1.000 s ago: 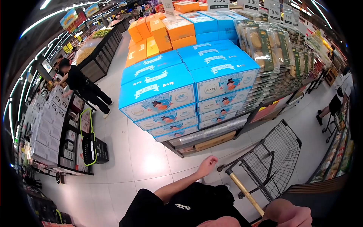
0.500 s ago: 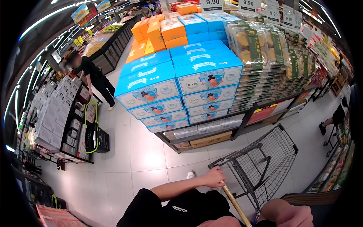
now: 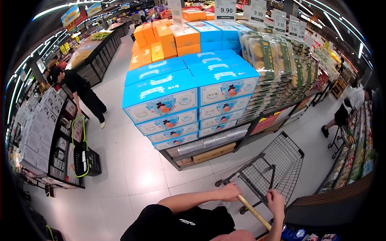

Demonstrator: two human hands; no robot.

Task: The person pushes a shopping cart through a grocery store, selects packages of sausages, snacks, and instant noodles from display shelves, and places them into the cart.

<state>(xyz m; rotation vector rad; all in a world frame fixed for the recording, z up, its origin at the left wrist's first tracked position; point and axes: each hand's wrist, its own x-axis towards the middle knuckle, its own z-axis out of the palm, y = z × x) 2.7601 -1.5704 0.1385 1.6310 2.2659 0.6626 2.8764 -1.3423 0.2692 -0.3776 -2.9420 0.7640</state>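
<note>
A grey wire shopping cart (image 3: pixel 288 150) stands at the lower right, turned at an angle to me. My left hand (image 3: pixel 230 192) is wrapped round the far end of its yellowish handle bar (image 3: pixel 254 212). Raised beyond the bar, my right hand (image 3: pixel 276 199) is closed at the near side of the cart's basket. Whatever it may hold is hidden by the fingers. Ahead of the cart rises a display of stacked blue gift boxes (image 3: pixel 167 102), with clear packs of round biscuits (image 3: pixel 263 60) to their right.
Orange boxes (image 3: pixel 183 38) and price signs (image 3: pixel 225 11) top the display. At left, a person in black (image 3: pixel 82 90) reaches toward a black basket with a green handle (image 3: pixel 89 162), near stacked cartons (image 3: pixel 38 134). Another person (image 3: pixel 352 104) leans over a shelf at right. Tiled floor (image 3: pixel 144 176) lies between.
My right hand has moved from the bottom right edge forward and left to the cart. My left hand stays on the bar. The person in black has shifted left, as has the basket.
</note>
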